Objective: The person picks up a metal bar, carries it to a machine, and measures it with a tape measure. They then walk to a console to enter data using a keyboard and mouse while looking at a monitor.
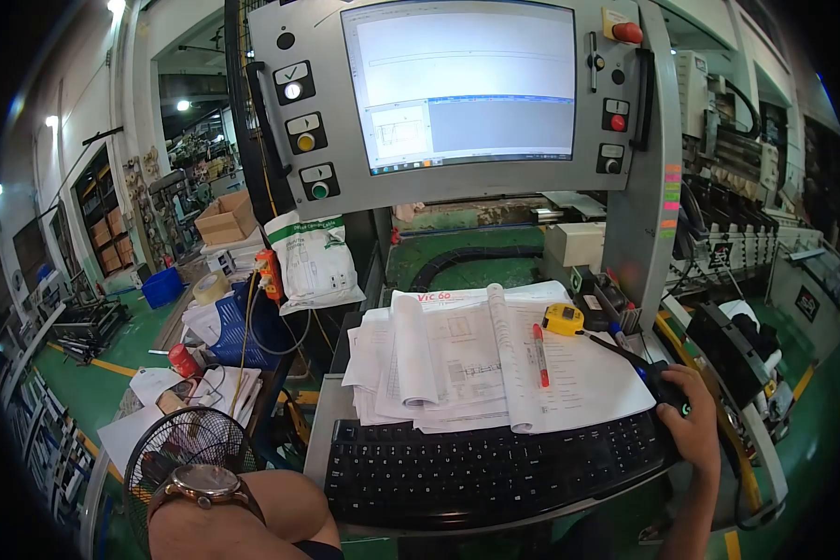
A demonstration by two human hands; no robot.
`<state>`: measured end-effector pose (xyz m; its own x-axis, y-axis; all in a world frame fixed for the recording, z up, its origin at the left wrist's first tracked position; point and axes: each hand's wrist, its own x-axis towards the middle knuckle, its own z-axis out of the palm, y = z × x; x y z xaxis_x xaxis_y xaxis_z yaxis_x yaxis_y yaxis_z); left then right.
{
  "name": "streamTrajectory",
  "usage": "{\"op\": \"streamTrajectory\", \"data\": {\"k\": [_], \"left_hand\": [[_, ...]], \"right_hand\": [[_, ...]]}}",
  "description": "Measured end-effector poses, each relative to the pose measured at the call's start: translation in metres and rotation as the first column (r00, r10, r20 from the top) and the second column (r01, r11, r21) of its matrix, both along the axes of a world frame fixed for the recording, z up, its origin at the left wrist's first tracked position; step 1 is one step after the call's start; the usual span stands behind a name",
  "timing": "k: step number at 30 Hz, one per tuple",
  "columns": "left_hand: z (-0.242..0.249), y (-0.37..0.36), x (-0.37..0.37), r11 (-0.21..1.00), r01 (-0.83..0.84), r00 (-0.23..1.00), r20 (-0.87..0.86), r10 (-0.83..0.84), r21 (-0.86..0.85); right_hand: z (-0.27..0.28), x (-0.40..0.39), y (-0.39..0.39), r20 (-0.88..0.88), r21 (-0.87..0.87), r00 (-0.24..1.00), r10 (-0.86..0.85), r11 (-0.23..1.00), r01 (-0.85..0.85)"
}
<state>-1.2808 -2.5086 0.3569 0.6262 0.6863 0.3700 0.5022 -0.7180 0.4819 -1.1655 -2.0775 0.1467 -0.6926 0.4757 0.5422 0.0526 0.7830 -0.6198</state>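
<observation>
My right hand (691, 415) is curled over a black computer mouse (667, 385) at the right end of the desk shelf. The black keyboard (495, 471) lies just left of it along the front edge. At the bottom left my left wrist shows, wearing a wristwatch (205, 481) with a brown strap; the fingers of that hand are hidden. Behind the keyboard lie stacked printed papers (457, 359), some with curled edges. A red marker (540, 355) and a yellow tape measure (564, 319) rest on them.
Above the desk hangs a control panel with a lit screen (495, 131), coloured buttons and a red emergency stop (627, 33). A white plastic bag (317, 261) hangs at its left. A black wire fan guard (187, 439), a blue basket (243, 327) and a red-capped item (183, 360) stand left.
</observation>
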Motion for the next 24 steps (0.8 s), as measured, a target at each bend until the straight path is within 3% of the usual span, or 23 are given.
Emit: {"op": "streamTrajectory", "data": {"k": [24], "left_hand": [[-0.0025,0.0006,0.0011,1.0,-0.002,0.999,0.038,0.002,0.002]], "right_hand": [[-0.0006,-0.0004,0.001,0.002,-0.013,1.0,0.004,1.0,-0.004]]}}
